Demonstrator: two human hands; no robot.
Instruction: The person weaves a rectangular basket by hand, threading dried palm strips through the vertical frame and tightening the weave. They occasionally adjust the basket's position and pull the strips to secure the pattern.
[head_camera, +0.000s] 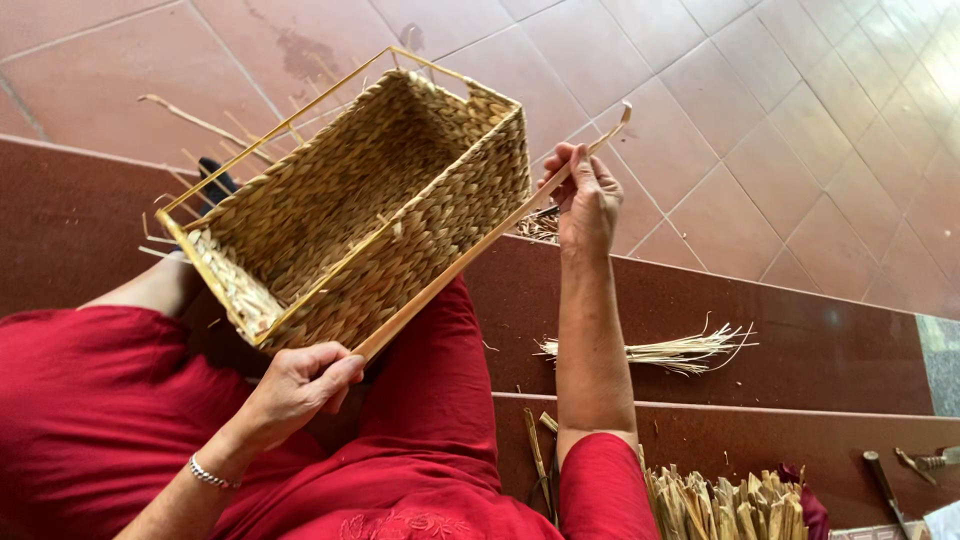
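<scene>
Woven rectangular basket rests tilted on our lap, open mouth up. Long flat strip runs along its near rim. Left hand at 7 o'clock pinches the strip's lower end; right hand at 3 o'clock clasps the upper. Risk: dry strip may crack if bent sharply. Loose straw bundle lies on the step at 4 o'clock.

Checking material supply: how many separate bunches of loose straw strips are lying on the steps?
3: a thin bunch on the middle step right of the forearm, a thick bunch at the bottom edge, and a small one behind the basket. More may be hidden.
</scene>
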